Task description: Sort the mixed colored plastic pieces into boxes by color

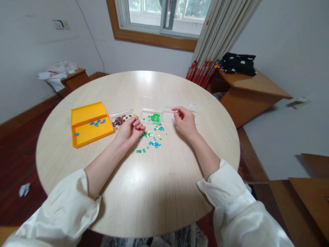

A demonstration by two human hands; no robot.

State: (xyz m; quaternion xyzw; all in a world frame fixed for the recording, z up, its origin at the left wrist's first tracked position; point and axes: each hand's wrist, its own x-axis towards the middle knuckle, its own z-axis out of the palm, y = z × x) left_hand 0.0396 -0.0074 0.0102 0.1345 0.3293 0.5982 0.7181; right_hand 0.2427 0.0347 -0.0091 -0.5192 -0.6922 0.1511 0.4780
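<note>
My left hand point(131, 132) is closed, palm up, with a tiny yellow brick point(136, 116) pinched at its fingertips. It hovers beside a clear box of dark brown pieces point(119, 121). My right hand point(184, 120) is over the clear box on the right point(168, 117), thumb and forefinger slightly apart, with nothing visible between them. Between the hands, a clear box point(144, 113) contains green bricks point(155, 118). Loose blue bricks point(155, 144) lie on the table in front, mixed with green and pale yellow ones. Part of the right box is hidden by my right hand.
An open orange case point(89, 140) with several blue bricks stands at the left of the round wooden table point(154, 192). Beyond the table are a curtain point(218, 31) and a wooden stand with dark folded cloth point(238, 64). Papers point(58, 70) lie on another stand at left.
</note>
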